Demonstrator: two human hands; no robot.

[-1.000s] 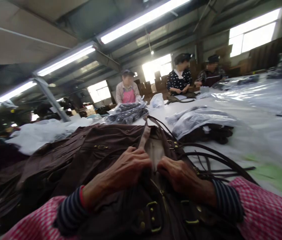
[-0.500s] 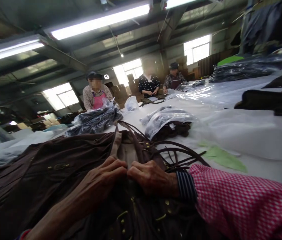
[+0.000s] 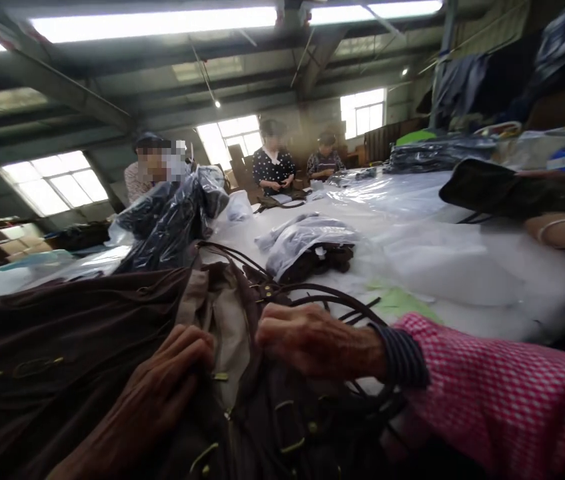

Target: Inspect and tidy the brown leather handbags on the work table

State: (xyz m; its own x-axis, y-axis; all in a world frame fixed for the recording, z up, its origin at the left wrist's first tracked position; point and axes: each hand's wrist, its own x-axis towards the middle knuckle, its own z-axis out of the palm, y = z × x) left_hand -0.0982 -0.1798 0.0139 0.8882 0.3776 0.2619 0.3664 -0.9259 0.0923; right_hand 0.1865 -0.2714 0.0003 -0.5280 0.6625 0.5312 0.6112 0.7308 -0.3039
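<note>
Clenching an edge of the brown bag (image 3: pixel 249 400), your right hand (image 3: pixel 307 337) sits opposite your left hand (image 3: pixel 172 373), whose bent fingers (grip unclear) overlie the other edge.

The single head-worn camera faces forward and slightly down across the table (image 3: pixel 322 212). Close in, the left hand (image 3: pixel 169 377), right hand (image 3: pixel 309 339) and brown bag (image 3: pixel 92 333) fill the lower foreground. Co-workers (image 3: pixel 273 168) appear well beyond. Coverage extends up to ceiling lights (image 3: pixel 157 25); far windows (image 3: pixel 68 193) appear tilted.
</note>
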